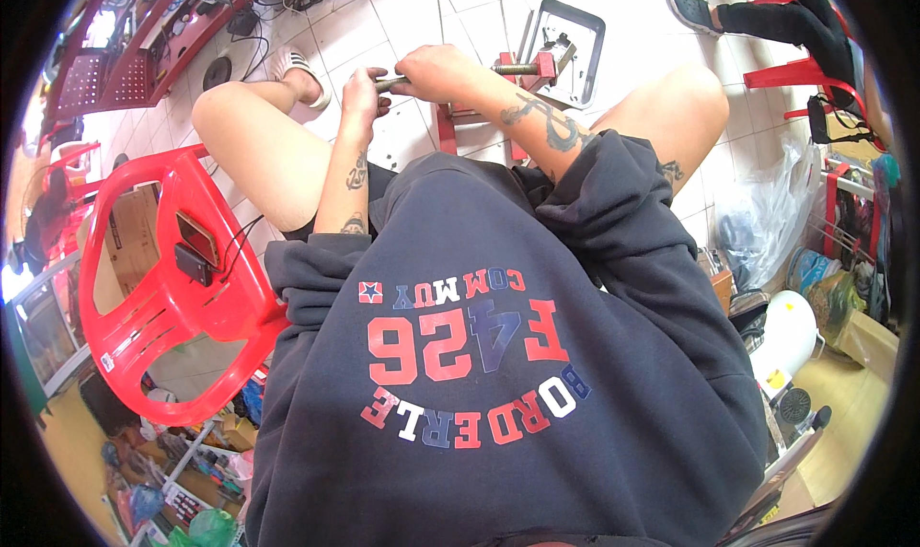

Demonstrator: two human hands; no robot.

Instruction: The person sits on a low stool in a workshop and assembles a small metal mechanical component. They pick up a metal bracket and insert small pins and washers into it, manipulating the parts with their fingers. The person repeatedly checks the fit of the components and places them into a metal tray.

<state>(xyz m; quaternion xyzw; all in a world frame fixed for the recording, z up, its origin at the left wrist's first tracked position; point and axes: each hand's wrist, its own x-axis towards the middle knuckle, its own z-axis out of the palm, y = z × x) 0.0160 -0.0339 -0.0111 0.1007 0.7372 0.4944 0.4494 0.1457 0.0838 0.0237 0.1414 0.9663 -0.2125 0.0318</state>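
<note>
See short dark metal rod (391, 84) betw. both hands, in front of the body, above white tile floor (350, 37). Could drop it there, prob. because of small grip area or slippery skin, and then have to search for it among loose bits. Could also pinch a finger, if pressing too strongly betw. the two hands. Could scrape the wrist on red vise (546, 68) w/ its threaded screw, by moving carelessly to that side, as working so near to it. Could spill small metal pcs. from dark-rimmed tray (575, 15), by bumping it w/ the elbow or foot.

With L hand (357, 96), approx. half closed, hold one end of rod, w/ thumb and fingers curled around. With R hand (431, 70), more closed and w/ back turned up, hold the other end; cannot tell exact finger positions, b/c hidden below the hand. Cannot tell either if holding one pc. or two joined. On L side, note red plastic chair (240, 302), w/ phone (198, 240) on it.
</note>
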